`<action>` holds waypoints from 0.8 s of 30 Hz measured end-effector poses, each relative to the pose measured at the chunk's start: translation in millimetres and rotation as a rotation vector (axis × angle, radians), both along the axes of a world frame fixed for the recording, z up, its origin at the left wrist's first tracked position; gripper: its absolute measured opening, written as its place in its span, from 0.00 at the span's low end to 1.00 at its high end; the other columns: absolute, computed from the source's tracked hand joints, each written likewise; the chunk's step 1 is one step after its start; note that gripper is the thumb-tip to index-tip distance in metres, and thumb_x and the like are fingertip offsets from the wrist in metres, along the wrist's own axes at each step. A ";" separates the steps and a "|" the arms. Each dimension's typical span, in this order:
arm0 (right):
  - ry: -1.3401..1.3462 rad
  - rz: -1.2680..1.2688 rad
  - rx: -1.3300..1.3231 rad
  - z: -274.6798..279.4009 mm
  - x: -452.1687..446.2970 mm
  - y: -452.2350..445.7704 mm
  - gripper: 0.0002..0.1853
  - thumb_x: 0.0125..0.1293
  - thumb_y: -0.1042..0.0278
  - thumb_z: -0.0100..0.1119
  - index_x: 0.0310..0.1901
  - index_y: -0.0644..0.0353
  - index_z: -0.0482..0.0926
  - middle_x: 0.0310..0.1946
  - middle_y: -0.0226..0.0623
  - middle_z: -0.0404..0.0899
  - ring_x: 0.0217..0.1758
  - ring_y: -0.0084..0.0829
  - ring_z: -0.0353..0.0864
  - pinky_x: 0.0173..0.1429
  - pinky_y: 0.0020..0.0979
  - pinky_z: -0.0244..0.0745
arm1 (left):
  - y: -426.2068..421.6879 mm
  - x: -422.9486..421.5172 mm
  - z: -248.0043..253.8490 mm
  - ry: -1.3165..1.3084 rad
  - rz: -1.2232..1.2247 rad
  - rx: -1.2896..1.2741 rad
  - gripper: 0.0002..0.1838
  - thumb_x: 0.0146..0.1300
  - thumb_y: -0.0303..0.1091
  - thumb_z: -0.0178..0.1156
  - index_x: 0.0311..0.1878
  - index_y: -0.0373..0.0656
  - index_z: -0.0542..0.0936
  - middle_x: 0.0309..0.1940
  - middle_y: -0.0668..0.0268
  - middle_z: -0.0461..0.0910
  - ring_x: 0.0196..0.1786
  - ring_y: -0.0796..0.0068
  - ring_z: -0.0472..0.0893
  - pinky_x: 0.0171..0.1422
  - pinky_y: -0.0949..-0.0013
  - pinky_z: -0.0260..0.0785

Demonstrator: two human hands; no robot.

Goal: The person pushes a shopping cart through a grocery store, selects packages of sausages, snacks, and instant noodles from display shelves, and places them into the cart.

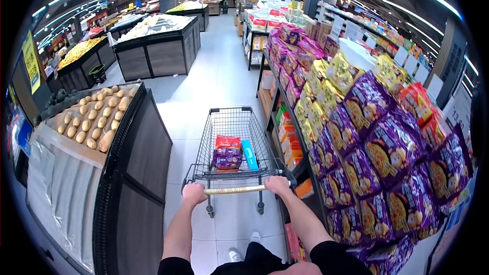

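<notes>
Both of my hands grip the handlebar point(234, 190) of a wire shopping cart point(209, 137). My left hand point(194, 192) is closed around its left end, and my right hand point(277, 185) is wrapped around the right end. Inside the basket lie a red packet point(227, 141), a purple packet point(227, 159) and a slim light-blue box point(249, 154). The packets lie close together, with the box leaning to their right.
On the right, a shelf holds piled purple noodle packs point(392, 147) and yellow packs point(318, 84). To the left stands a produce bin point(137, 173) with potatoes point(97, 114). Another dark stand point(163, 51) is further ahead. The tiled aisle point(214, 66) runs forward between them.
</notes>
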State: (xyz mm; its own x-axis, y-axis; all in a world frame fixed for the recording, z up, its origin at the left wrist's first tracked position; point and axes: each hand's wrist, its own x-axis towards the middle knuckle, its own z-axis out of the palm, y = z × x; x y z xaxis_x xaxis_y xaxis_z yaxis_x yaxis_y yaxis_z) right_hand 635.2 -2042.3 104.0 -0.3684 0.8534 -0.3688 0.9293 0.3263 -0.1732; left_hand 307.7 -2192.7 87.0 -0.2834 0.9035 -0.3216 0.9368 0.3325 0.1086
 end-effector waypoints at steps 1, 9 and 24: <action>0.011 -0.010 0.008 -3.3 -5.6 10.7 0.27 0.68 0.49 0.39 0.42 0.61 0.86 0.45 0.50 0.85 0.51 0.48 0.84 0.58 0.45 0.76 | 10.2 -7.5 -4.6 0.011 -0.020 0.038 0.13 0.50 0.47 0.62 0.35 0.52 0.87 0.33 0.62 0.86 0.39 0.60 0.85 0.43 0.58 0.77; 0.024 -0.025 0.061 -13.7 -53.1 107.2 0.27 0.67 0.49 0.41 0.39 0.62 0.87 0.41 0.51 0.85 0.48 0.49 0.85 0.55 0.46 0.77 | 103.4 -54.9 -9.1 0.068 -0.087 0.087 0.12 0.53 0.44 0.59 0.36 0.51 0.86 0.32 0.62 0.86 0.37 0.61 0.86 0.41 0.58 0.78; 0.070 0.040 0.042 -26.4 -143.6 278.7 0.28 0.67 0.50 0.37 0.37 0.61 0.86 0.40 0.52 0.85 0.45 0.53 0.84 0.54 0.48 0.76 | 274.7 -145.6 -25.0 0.082 -0.021 0.142 0.09 0.50 0.43 0.61 0.30 0.51 0.85 0.29 0.64 0.85 0.36 0.60 0.86 0.40 0.57 0.77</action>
State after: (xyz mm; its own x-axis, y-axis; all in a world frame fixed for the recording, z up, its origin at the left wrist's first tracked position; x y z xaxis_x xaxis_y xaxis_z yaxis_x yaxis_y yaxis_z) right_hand 491.6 -1763.7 77.6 -0.4265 0.8516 -0.3049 0.9012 0.3715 -0.2230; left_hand 162.1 -1918.0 62.0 -0.2838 0.9442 -0.1673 0.9511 0.2994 0.0761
